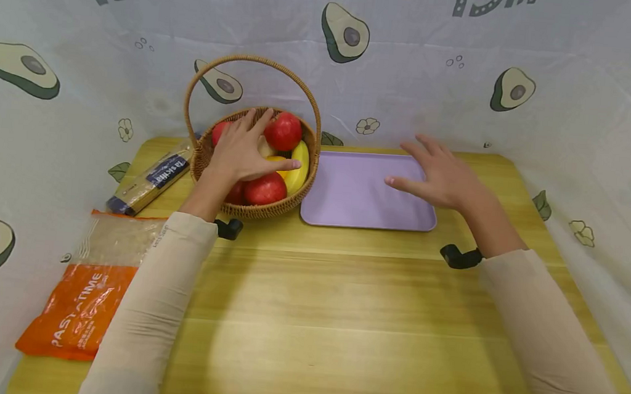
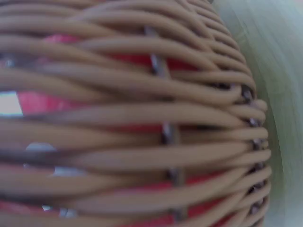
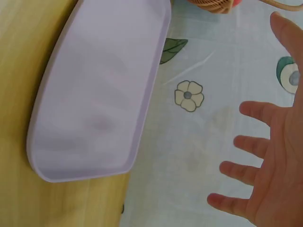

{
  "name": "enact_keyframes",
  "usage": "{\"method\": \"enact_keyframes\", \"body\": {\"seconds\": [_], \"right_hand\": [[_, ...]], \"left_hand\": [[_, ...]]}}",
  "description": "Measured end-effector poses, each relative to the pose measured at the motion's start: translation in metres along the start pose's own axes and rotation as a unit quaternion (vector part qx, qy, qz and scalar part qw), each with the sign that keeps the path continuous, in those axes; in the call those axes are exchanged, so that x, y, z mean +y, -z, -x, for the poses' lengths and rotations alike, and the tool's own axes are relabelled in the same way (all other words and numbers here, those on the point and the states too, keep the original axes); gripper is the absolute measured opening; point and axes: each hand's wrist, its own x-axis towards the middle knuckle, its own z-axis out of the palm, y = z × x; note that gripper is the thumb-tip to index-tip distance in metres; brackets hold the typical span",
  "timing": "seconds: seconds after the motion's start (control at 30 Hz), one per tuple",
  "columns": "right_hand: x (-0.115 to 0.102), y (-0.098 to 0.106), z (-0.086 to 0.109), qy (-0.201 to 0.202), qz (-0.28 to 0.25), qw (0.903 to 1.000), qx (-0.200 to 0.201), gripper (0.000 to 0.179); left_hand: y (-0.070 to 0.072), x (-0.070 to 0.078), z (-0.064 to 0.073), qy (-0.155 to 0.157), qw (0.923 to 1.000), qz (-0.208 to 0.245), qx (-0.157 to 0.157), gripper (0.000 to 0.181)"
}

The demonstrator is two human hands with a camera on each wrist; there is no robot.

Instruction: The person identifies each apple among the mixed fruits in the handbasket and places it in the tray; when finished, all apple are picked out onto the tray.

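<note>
Over a wicker basket with a tall hoop handle, my left hand spreads its fingers and thumb. Inside are several red fruits, a banana and a partly covered orange-yellow fruit. Whether the fingers touch any fruit, I cannot tell. The left wrist view shows only the basket's weave up close, with red behind it. My right hand hovers above the right part of a lilac tray, holding nothing. In the right wrist view, that hand's fingers are straight and apart, beside the tray.
Left of the basket lies a long pasta packet with a dark blue label. Nearer, an orange-and-clear pasta bag lies at the left edge of the wooden table. An avocado-print cloth hangs behind.
</note>
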Motion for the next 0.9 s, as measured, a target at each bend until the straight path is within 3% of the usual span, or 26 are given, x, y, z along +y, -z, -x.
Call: {"method": "enact_keyframes", "body": {"seconds": [0.2, 0.43, 0.9], "right_hand": [[0.008, -0.01, 0.011, 0.003, -0.015, 0.9997, 0.018, 0.093], [0.022, -0.034, 0.019, -0.005, -0.047, 0.9986, 0.022, 0.087], [0.045, -0.076, 0.041, -0.036, -0.106, 0.9931, 0.035, 0.08]], "left_hand": [[-0.003, 0.005, -0.003, 0.018, 0.9987, 0.035, 0.032, 0.126], [-0.005, 0.008, -0.006, 0.065, 0.9915, 0.109, 0.028, 0.122], [-0.008, 0.012, -0.013, 0.104, 0.9757, 0.192, 0.025, 0.123]]}}
